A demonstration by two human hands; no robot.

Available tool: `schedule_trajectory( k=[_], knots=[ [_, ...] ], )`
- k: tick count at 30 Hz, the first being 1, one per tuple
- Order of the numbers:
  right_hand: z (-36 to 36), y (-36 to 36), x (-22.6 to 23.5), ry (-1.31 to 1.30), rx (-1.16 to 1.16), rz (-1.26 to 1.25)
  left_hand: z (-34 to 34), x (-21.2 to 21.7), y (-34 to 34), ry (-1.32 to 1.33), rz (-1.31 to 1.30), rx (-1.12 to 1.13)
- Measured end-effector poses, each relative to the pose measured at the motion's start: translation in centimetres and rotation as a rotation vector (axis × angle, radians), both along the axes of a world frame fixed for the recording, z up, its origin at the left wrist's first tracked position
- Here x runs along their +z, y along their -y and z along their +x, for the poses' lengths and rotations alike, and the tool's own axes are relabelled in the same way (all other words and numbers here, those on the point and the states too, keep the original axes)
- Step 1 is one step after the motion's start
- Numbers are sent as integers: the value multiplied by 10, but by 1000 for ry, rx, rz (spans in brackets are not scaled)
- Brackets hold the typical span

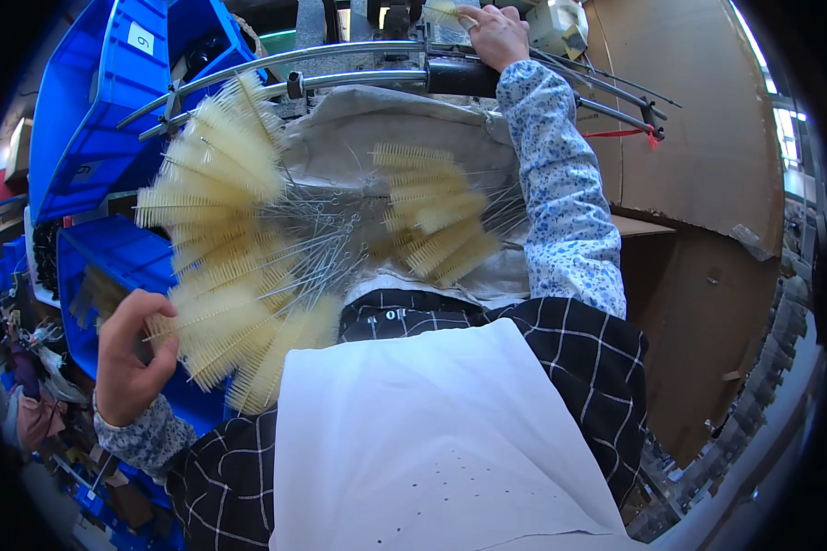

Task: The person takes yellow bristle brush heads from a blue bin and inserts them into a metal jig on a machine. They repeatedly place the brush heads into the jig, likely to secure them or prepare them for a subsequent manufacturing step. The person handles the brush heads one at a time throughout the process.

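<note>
My left hand (130, 358) at the lower left pinches the wire handle of a pale yellow bottle brush (213, 323), at the edge of a big fanned pile of the same brushes (225, 170). A smaller heap of yellow brushes (436, 220) lies on the grey cloth (340, 138) in the middle. My right hand (494, 35), arm stretched out in a blue flowered sleeve, holds one brush (446, 14) against the machine at the top centre, just past the curved metal bars (340, 55).
Blue plastic bins (96, 101) stand at the left, one more (110, 253) below them. Brown cardboard sheets (698, 138) fill the right. A white apron (432, 441) and checked garment cover the lower middle. A red strap (620, 134) hangs on a thin rod.
</note>
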State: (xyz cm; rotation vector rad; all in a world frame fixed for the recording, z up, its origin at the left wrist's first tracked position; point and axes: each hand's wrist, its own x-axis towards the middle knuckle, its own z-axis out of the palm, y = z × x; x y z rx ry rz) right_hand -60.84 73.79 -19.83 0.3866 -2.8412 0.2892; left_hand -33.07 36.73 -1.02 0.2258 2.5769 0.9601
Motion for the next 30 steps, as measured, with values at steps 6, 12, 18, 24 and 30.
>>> schedule_trajectory(
  k=[6,12,18,24,30],
  knots=[
    [-28,-9,-17,-32,75,109,-15,-9,-4,-269,207,-16],
    [3,-33,-8,-163,-219,78,-10,-3,7,-502,411,229],
    [0,-64,-29,-143,-219,-21,-10,-8,19,-494,460,156],
    [-6,-38,-33,-83,-157,-109,-9,-5,14,-484,477,161],
    [1,19,-24,-82,-192,-70,-10,1,17,-475,449,130]
  ],
)
